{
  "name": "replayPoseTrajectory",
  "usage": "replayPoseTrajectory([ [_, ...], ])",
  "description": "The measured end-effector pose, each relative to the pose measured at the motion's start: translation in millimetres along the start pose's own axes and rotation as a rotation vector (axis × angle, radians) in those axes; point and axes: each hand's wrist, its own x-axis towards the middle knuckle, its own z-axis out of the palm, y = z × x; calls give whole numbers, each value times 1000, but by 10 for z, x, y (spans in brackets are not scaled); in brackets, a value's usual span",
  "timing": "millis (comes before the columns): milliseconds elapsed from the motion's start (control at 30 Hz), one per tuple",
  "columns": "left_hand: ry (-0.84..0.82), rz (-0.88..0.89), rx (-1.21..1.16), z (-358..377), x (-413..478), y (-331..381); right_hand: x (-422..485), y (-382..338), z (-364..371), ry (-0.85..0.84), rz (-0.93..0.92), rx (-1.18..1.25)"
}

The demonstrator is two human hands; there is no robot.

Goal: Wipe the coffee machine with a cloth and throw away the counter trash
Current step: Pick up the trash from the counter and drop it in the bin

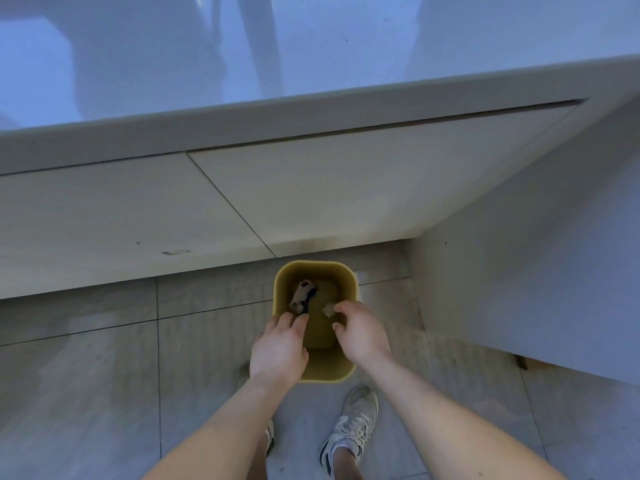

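Observation:
A yellow bin (348, 282) stands on the tiled floor just below the counter front. Inside it lies a crumpled wrapper with dark and red print (302, 295), and a small tan scrap (328, 309) shows beside my right fingertips. My left hand (278, 351) hovers over the bin's near left rim with fingers spread and nothing in it. My right hand (362, 332) is over the near right rim, fingers loosely curled and apart, the scrap just off its tips. No coffee machine or cloth is in view.
The glossy white counter top (311, 46) fills the upper view, with its cabinet doors (346, 188) below. A white side panel (536, 289) rises on the right. My two sneakers (351, 427) stand on the grey tiles behind the bin.

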Motion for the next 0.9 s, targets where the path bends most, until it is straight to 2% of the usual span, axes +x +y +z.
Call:
replayPoseTrajectory([
  [300, 37, 21, -1, -541, -86, 107, -78, -272, -466, 52, -92, -49],
  [567, 96, 47, 10, -1379, -576, 302, -547, -719, -1171, 110, -145, -62],
  [767, 257, 80, 3, -2277, -1074, 512, -1036, -1124, -1930, 168, -193, -63],
  [900, 353, 82, 29, -2867, -1267, 649, -1188, -1434, -2520, 226, -286, -75],
])
